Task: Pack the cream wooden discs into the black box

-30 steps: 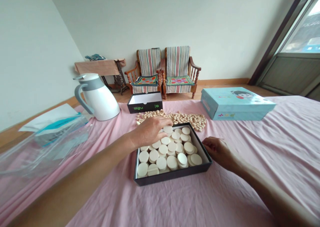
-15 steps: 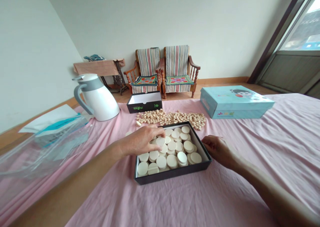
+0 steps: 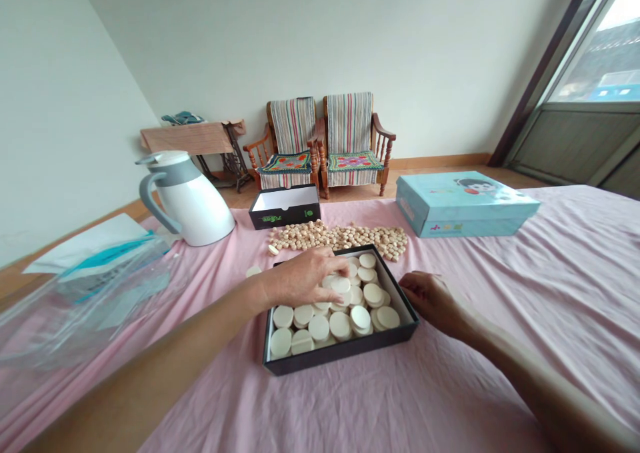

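Note:
Many round, flat white discs fill a shallow black box [image 3: 345,354] with a pale inside, on the pink cloth before me. My left hand [image 3: 307,276] reaches over the box from the left, its thumb and fingers closed around the edges of a white disc [image 3: 341,284] on top of the others. My right hand [image 3: 429,294] is at the box's right side, fingers curled against the outer wall; its fingertips are partly hidden. Another pale disc [image 3: 253,271] lies on the cloth left of the box.
Small round wooden pieces [image 3: 345,238] lie in a heap behind the box. Beyond them stands an open black box [image 3: 287,208]. A light-blue box [image 3: 463,203] is at right. A white-and-grey jug [image 3: 193,203] and clear plastic packaging [image 3: 95,286] occupy the left.
My left hand has moved right across the discs, and the disc between its fingers has shifted right with it. My right hand stays at the box's side. The view has turned slightly.

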`<control>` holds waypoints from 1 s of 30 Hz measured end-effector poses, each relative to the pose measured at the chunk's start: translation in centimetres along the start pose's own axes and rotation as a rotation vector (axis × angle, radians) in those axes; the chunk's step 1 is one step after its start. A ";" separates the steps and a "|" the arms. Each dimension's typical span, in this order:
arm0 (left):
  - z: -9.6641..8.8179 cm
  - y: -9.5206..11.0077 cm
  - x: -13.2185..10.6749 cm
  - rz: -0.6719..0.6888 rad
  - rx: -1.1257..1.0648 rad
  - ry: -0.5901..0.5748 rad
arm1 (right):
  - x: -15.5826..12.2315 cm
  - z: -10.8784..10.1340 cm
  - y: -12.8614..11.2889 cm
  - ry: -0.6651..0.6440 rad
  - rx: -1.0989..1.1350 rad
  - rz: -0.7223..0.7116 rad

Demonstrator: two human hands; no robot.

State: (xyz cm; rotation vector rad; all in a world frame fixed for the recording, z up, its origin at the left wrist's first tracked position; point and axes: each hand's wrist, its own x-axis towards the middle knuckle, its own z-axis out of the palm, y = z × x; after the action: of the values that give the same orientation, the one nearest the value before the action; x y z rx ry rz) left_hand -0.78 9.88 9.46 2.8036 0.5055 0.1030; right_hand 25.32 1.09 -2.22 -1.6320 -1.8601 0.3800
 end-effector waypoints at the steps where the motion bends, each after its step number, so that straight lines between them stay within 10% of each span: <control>1: 0.1 -0.1 0.2 -0.002 0.010 0.002 | 0.0 0.0 0.0 0.001 -0.007 -0.002; 30: 1.1 -0.1 1.9 0.117 -0.017 0.133 | -0.1 0.0 0.1 -0.005 -0.008 0.010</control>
State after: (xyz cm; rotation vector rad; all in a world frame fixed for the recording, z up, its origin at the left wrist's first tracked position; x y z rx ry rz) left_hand 1.06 10.33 8.46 2.8209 0.3672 0.3182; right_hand 25.37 1.02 -2.27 -1.6474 -1.8599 0.3814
